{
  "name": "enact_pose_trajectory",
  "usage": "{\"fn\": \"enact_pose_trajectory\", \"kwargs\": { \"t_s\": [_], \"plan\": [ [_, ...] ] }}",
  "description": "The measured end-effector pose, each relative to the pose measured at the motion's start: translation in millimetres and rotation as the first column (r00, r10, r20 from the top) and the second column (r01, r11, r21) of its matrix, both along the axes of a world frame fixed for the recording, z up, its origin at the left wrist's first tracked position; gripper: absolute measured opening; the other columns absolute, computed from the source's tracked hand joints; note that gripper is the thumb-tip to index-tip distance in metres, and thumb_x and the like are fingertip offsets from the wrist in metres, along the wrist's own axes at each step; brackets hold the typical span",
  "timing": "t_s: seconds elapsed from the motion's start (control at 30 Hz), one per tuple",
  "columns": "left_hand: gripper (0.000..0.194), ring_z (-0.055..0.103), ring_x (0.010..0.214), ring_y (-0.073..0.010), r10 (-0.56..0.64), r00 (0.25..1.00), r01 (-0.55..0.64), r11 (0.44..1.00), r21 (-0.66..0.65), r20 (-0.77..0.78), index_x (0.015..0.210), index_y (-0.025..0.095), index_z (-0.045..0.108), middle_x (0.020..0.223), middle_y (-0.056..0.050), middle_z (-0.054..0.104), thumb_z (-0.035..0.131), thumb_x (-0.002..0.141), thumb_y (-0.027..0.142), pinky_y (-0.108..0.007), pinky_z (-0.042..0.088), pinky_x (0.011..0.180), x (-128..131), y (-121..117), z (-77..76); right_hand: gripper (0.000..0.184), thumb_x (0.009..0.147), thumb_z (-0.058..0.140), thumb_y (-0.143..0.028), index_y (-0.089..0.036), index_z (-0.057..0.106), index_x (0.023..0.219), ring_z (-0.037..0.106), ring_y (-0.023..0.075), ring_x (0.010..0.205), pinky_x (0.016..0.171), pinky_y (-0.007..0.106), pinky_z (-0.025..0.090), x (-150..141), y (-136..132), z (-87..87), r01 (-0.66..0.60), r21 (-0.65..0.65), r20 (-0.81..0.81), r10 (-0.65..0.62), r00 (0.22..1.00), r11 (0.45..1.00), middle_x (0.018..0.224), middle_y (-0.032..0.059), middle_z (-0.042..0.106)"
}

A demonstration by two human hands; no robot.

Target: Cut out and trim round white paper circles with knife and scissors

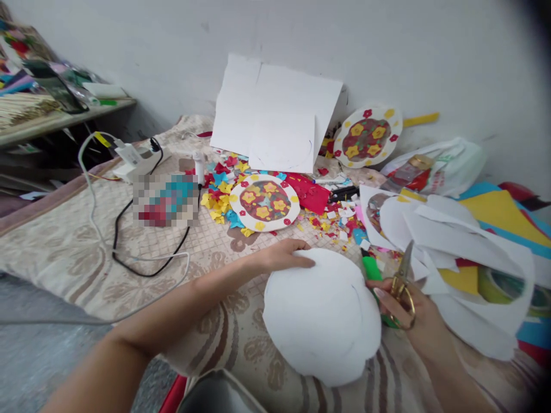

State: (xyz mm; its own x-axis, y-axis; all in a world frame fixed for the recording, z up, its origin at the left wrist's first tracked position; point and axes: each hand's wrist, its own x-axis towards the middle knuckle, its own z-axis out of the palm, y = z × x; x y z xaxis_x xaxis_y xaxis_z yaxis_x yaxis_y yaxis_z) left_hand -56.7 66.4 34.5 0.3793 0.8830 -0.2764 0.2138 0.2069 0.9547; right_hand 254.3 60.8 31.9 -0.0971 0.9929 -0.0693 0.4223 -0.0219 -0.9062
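Observation:
My left hand point(289, 256) is closed on the upper left edge of a white paper cutout point(321, 321) with a wavy outline. Faint pencil lines curve across its right part. In my right hand point(415, 321) is a pair of gold-handled scissors point(401, 281), blades pointing up and away from the paper. The fingertips of that hand are by the cutout's right edge; whether they touch it I cannot tell. A bright green object point(369, 267) shows partly behind the cutout and the right hand.
Decorated paper plates lie on the table point(264, 203) and lean on the wall point(368, 137). Paper stars point(217, 198) and scraps surround them. White sheets point(279, 115) stand behind. Paper offcuts point(469, 235) pile up at right; a black cable point(133, 272) loops at left.

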Motion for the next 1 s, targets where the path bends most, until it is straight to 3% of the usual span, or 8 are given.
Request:
{"fn": "enact_pose_trajectory", "kwargs": {
  "t_s": [0.13, 0.4, 0.5, 0.63, 0.73, 0.8, 1.0],
  "plan": [
    [0.034, 0.068, 0.09, -0.0216, -0.003, 1.0, 0.003, 1.0, -0.001, -0.005, 0.106, 0.018, 0.066, 0.101, -0.005, 0.071, 0.069, 0.081, 0.04, -0.028, 0.051, 0.073, -3.2, 2.9, -0.7, 0.042, 0.066, 0.083, -0.057, -0.022, 0.065, 0.079, 0.052, 0.0144, 0.053, 0.048, 0.024, 0.047, -11.2, 6.3, 7.3, -0.032, -0.006, 0.073, 0.032, 0.997, 0.999, 0.057, -0.0022, 0.056],
    [0.04, 0.068, 0.097, -0.0243, -0.024, 1.0, 0.024, 1.0, -0.001, -0.015, 0.113, 0.018, 0.066, 0.107, -0.006, 0.071, 0.069, 0.082, 0.043, -0.03, 0.052, 0.078, -9.4, 6.3, -3.2, 0.037, 0.071, 0.077, -0.055, -0.022, 0.063, 0.08, 0.057, 0.0158, 0.054, 0.052, 0.028, 0.051, -18.2, 25.5, 9.9, -0.032, 0.029, 0.209, 0.025, 0.978, 0.999, 0.066, 0.0004, 0.065],
    [0.039, 0.068, 0.1, -0.025, -0.035, 0.999, 0.035, 0.999, -0.004, -0.015, 0.112, 0.018, 0.067, 0.109, -0.006, 0.071, 0.069, 0.081, 0.042, -0.031, 0.052, 0.08, -10.5, 8.1, -6.9, 0.043, 0.068, 0.08, -0.056, -0.021, 0.065, 0.088, 0.061, 0.0184, 0.057, 0.055, 0.03, 0.054, -16.8, 29.7, 10.6, 0.039, -0.005, 0.191, -0.037, 0.981, 0.999, 0.072, 0.0046, 0.071],
    [0.038, 0.068, 0.101, -0.0252, -0.043, 0.999, 0.043, 0.999, -0.005, -0.01, 0.112, 0.018, 0.068, 0.109, -0.006, 0.072, 0.069, 0.082, 0.041, -0.032, 0.052, 0.084, -11.9, 10.5, -11.0, 0.044, 0.071, 0.078, -0.058, -0.023, 0.063, 0.093, 0.062, 0.0192, 0.06, 0.055, 0.03, 0.053, -14.7, 29.8, 9.0, 0.171, 0.042, 0.115, -0.175, 0.978, 0.984, 0.077, 0.006, 0.073],
    [0.04, 0.068, 0.103, -0.0258, -0.045, 0.999, 0.045, 0.999, -0.004, -0.012, 0.113, 0.018, 0.068, 0.111, -0.006, 0.072, 0.069, 0.082, 0.043, -0.032, 0.052, 0.085, -13.1, 11.0, -11.6, 0.046, 0.067, 0.08, -0.059, -0.022, 0.064, 0.089, 0.058, 0.0176, 0.056, 0.053, 0.031, 0.052, -10.2, 30.6, 1.6, 0.097, 0.021, 0.206, -0.099, 0.974, 0.995, 0.08, 0.0057, 0.073],
    [0.042, 0.067, 0.105, -0.0266, -0.049, 0.999, 0.049, 0.999, 0.001, -0.015, 0.114, 0.017, 0.068, 0.114, -0.007, 0.071, 0.069, 0.082, 0.044, -0.032, 0.052, 0.086, -13.6, 10.8, -11.2, 0.049, 0.061, 0.082, -0.062, -0.021, 0.067, 0.084, 0.057, 0.0182, 0.055, 0.051, 0.031, 0.05, -7.7, 30.5, -6.2, 0.033, 0.018, 0.27, -0.037, 0.962, 0.999, 0.069, 0.0034, 0.068],
    [0.039, 0.067, 0.105, -0.0259, -0.06, 0.998, 0.06, 0.998, 0.014, -0.014, 0.114, 0.017, 0.067, 0.116, -0.008, 0.071, 0.067, 0.084, 0.041, -0.031, 0.051, 0.085, -11.8, 10.7, -12.0, 0.041, 0.067, 0.078, -0.059, -0.023, 0.067, 0.083, 0.064, 0.0211, 0.067, 0.057, 0.029, 0.051, -13.9, 19.4, -20.2, -0.015, 0.075, 0.213, -0.001, 0.977, 0.997, 0.071, 0.0022, 0.069]
  ]
}}
